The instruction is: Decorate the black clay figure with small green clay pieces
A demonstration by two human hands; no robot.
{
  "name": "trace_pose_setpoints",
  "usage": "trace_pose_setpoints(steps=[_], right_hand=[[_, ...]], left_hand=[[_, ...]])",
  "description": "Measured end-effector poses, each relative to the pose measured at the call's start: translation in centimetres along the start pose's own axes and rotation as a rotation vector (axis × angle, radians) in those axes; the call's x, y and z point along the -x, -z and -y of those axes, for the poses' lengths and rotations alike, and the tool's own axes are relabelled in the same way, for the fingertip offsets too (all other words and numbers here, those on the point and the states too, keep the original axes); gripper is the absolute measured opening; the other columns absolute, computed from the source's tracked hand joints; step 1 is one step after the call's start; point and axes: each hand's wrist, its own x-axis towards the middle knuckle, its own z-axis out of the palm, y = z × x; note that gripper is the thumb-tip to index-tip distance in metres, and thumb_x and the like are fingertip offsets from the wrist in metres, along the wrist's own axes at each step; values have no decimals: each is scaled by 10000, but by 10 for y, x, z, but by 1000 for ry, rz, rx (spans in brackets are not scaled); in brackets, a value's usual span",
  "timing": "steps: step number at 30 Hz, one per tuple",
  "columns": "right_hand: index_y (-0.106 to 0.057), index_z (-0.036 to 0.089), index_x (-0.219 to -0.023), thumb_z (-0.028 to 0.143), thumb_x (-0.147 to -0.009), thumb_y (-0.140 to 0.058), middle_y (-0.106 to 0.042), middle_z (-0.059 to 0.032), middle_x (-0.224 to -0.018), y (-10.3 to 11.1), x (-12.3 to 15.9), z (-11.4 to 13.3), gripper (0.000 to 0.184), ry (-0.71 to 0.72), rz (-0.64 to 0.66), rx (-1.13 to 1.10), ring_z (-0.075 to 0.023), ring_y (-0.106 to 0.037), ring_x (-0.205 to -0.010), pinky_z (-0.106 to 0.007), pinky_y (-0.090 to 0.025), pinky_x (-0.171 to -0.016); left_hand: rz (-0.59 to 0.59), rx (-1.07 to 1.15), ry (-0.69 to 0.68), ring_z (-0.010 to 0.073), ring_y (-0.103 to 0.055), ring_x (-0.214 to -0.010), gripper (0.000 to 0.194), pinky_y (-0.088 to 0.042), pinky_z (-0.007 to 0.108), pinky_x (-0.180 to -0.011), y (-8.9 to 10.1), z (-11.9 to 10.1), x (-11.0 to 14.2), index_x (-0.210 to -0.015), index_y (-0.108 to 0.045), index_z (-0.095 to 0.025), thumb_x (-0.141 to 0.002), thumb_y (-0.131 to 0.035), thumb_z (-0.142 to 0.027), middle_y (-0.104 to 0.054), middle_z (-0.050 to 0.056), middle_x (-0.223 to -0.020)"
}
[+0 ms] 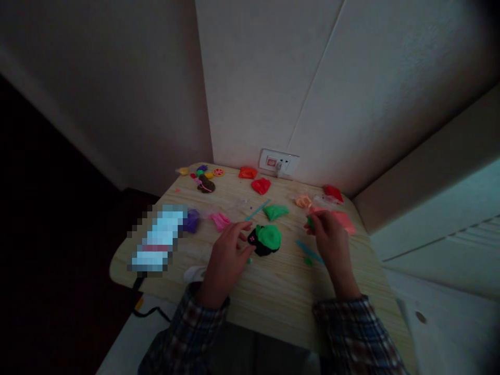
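A black clay figure (267, 252) lies on the table with a green clay piece (269, 237) on top and a small pink mark on its left side. At its left edge is my left hand (229, 253), thumb and fingers apart; whether the fingertips touch the figure I cannot tell. To the right, my right hand (330, 237) is raised a little, its thumb and fingers pinched on a small lump of green clay (310, 221). Below that hand lie a blue clay tool (307, 251) and a green scrap (308, 261). Behind the figure is a green clay packet (275, 211).
Red packets (261, 186), a pink packet (221, 221) and a purple packet (191, 221) lie around the table. Another blue stick (258, 209) is near the middle. A brown clay figure (205, 184) sits far left. A blurred-out phone (160, 239) with a cable lies at the left edge.
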Motion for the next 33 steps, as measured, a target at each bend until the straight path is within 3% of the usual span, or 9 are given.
trace_pose_setpoints(steps=[2,4,7,10,19,24,33], right_hand=[[-602,182,-795,424,-810,-462,-595,-23,-648,5,11,2,280,-23,24,-9,-158,-529,-570,-285,-398,-557],[-645,176,-810,453,-790,-482,-603,-30,-668,8,22,3,322,-50,63,-45,-161,-526,-600,-287,-394,-570],[-675,171,-850,491,-759,-523,-619,-34,-706,8,36,4,365,-119,149,-208,-162,-529,-640,-283,-400,-586],[-659,171,-812,487,-713,-609,-599,-11,-675,6,47,7,335,-207,157,-361,-144,-511,-619,-263,-389,-570],[-644,179,-722,445,-676,-684,-583,14,-588,-5,60,14,272,-238,197,-517,-140,-519,-581,-271,-394,-579],[-687,198,-799,349,-650,-701,-682,-15,-758,-17,67,25,212,-179,290,-575,-167,-594,-708,-294,-444,-680],[-607,184,-769,354,-639,-685,-645,3,-688,-42,68,33,228,-176,193,-617,-146,-585,-635,-288,-451,-637]], left_hand=[[29,-58,-143,194,-543,-1012,634,-499,368,-871,-4,-3,-3,-1297,-425,-258,-731,-631,-60,-519,71,-1220],[65,-137,-285,227,-458,-1153,695,-421,427,-991,-6,-6,-7,-1324,-407,-308,-722,-668,-79,-420,73,-1325],[89,-213,-456,251,-375,-1235,577,-356,459,-1046,-7,-8,-12,-1248,-508,-313,-734,-679,-117,-395,66,-1338],[84,-199,-550,247,-387,-1221,390,-359,458,-1038,-8,-5,-17,-1148,-594,-279,-780,-639,-155,-439,70,-1295],[122,12,-504,208,-494,-1127,359,-385,398,-1012,-13,3,-25,-1114,-607,-216,-789,-566,-71,-550,70,-1148],[121,126,-471,195,-534,-1075,322,-410,373,-979,-16,4,-28,-1074,-623,-179,-797,-524,-49,-589,78,-1093],[131,273,-337,187,-566,-1042,323,-503,282,-807,-19,4,-31,-1049,-632,-168,-774,-521,-42,-594,83,-1122]])
